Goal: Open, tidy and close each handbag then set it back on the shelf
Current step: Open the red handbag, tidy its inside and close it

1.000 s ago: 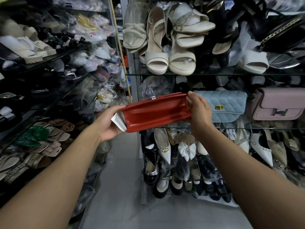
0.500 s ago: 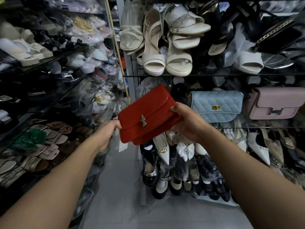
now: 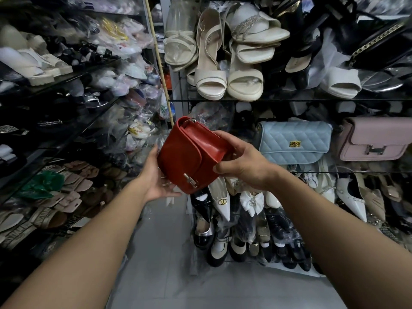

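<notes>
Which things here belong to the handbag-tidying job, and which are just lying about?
Job: red handbag, resting on the left hand and gripped by the right hand; blue handbag and pink handbag on the shelf.
Lying about: cream sandals, white pointed shoes, flat slippers.

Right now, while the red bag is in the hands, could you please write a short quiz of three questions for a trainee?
1. True or false: only one hand touches the red handbag.
2. On the glass shelf, which bag stands beside the pink handbag? A blue quilted handbag; B black backpack; C green purse.
3. Which hand supports the red handbag from below?
Key: 1 false, the right hand grips it too; 2 A; 3 the left hand.
</notes>
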